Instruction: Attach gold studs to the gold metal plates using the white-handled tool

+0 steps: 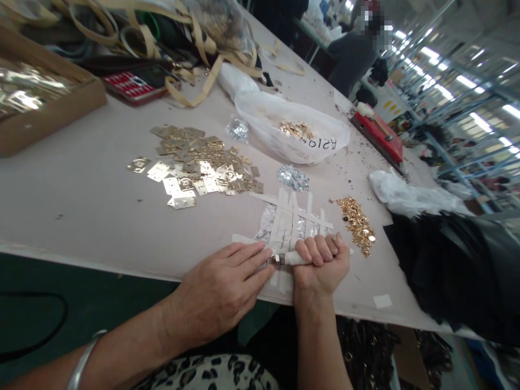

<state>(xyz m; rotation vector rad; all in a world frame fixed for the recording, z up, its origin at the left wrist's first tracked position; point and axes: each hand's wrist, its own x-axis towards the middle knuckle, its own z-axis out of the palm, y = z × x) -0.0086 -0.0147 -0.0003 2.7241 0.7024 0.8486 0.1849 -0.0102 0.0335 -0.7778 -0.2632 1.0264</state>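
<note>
My right hand (323, 262) is closed in a fist around a hand tool with a pale, wrapped-looking handle (296, 258). The tool lies roughly level, its metal end pointing left. At that end, my left hand (229, 279) has its fingers close together and bent slightly over something small, mostly hidden under the fingertips. Beneath both hands is a work pad (286, 216) crossed with strips of pale tape over shiny silvery film. Beyond the left hand lies a heap of flat gold-coloured metal plates (203, 162). Small gold fittings (357, 222) are piled right of the right hand.
Small silver pieces (292, 177) lie behind the pad. Farther back is a white plastic bag (260, 116) holding gold parts. A cardboard box (91, 92) stands left, black material (455, 265) right. A red-topped object (379, 135) and a person (351, 57) are beyond.
</note>
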